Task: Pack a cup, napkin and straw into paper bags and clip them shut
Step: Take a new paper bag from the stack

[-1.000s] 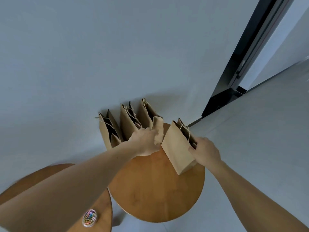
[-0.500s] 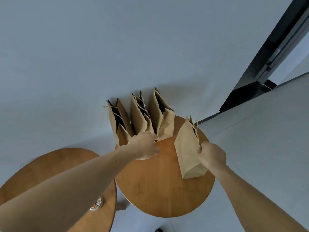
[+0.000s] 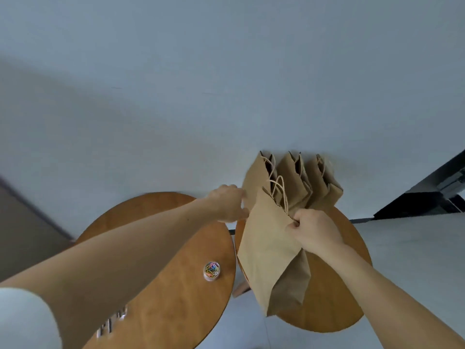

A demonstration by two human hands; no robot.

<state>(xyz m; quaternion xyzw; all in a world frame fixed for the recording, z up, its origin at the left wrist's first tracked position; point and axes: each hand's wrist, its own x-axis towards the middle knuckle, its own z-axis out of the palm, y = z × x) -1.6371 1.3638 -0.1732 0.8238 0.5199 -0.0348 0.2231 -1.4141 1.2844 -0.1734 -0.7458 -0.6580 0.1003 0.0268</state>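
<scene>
My right hand (image 3: 313, 231) grips the top edge of a brown paper bag (image 3: 269, 250) and holds it lifted and tilted above the right round wooden table (image 3: 334, 298). Its twine handles stick up near my fingers. Three more brown paper bags (image 3: 294, 182) stand upright in a row at the table's far edge, against the wall. My left hand (image 3: 227, 206) touches the left side of the leftmost standing bag with curled fingers. No cup, napkin or straw shows.
A second round wooden table (image 3: 161, 248) stands to the left and carries a small clear tub of coloured paper clips (image 3: 211, 270). A dark door frame (image 3: 432, 195) is at the right. A pale wall lies behind the bags.
My right hand has lifted its bag off the table and swung it left and toward me. My left hand has shifted to the leftmost standing bag. The view has turned left.
</scene>
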